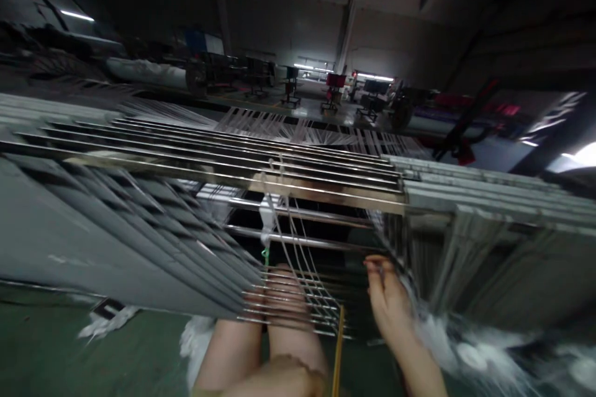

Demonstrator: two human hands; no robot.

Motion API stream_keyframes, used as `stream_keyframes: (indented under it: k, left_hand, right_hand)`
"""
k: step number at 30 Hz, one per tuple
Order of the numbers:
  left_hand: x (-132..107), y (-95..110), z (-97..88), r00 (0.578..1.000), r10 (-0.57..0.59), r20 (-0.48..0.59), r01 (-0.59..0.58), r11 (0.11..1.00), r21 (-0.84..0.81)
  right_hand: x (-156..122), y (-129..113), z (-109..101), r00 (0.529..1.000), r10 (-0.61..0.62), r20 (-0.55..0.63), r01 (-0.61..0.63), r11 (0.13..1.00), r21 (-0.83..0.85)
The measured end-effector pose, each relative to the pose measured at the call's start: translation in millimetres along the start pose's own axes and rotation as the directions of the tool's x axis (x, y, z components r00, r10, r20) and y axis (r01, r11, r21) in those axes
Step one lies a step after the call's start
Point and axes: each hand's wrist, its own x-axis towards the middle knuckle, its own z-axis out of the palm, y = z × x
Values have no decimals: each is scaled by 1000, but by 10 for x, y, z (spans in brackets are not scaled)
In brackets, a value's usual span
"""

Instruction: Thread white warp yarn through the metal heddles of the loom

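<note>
My right hand is raised beside the hanging bundle of thin heddle wires. Its fingers point up and stay slightly apart, with nothing visible in them; the image is blurred there. Low in the view, my left hand is curled closed over my leg. What it holds, if anything, is hidden. A thin yellow rod stands just to its right, and I cannot make out contact. White cords and a knotted white cloth strip with a green tie hang between the hands, over thin metal bars.
Stacked loom frames flank the opening on the left, with more frames on the right. Long metal rails cross ahead, and white warp threads spread behind them. White fibre tufts lie low at the right.
</note>
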Motion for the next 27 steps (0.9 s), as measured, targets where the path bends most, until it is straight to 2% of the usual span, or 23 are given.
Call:
stream_keyframes:
  k: [1,2,3,4,5,7,8,9,11,14,17,20,23,27]
  left_hand:
    - [7,90,-114,1000,4,1,-4,986,168]
    - [29,173,-229,995,49,-92,-24,968,251]
    - [77,243,-333,975,105,-198,-54,967,251]
    - [157,294,-418,936,175,-305,-92,960,266]
    - [270,327,-481,879,245,-409,-141,953,267]
    - [557,347,-544,768,359,-530,-225,927,301]
    - [706,347,-553,760,369,-536,-241,924,295]
    - [835,346,-555,766,366,-528,-248,927,283]
    - [987,366,-555,817,326,-475,-244,943,227]
    - [889,450,-588,864,284,-415,-234,958,167]
    - [590,520,-640,875,188,-446,-173,982,76]
    - [392,514,-646,886,48,-461,-115,986,-119]
    - [374,480,-610,888,-19,-460,-90,973,-213]
    - [455,496,-583,879,5,-476,-85,985,-147]
  right_hand:
    - [-22,1,-72,1000,25,18,-25,1000,-9]
    - [-46,-27,-116,998,40,55,-39,999,-22]
    - [-67,-77,-135,993,48,108,-45,999,-25]
    - [-83,-142,-131,982,46,183,-45,999,-7]
    - [-93,-215,-110,966,40,254,-47,999,20]
    - [-94,-350,-49,937,23,349,-57,995,87]
    - [-88,-401,-19,927,15,374,-64,991,119]
    - [-80,-435,4,925,6,381,-66,987,144]
    - [-67,-452,25,921,-14,390,-59,983,176]
    - [-66,-391,21,922,-18,386,-59,981,185]
    - [-76,-335,46,936,20,351,-96,975,202]
    - [-67,-363,119,952,55,300,-132,961,242]
    - [-37,-452,179,962,42,269,-120,951,283]
    - [6,-559,164,969,-16,247,-68,943,326]
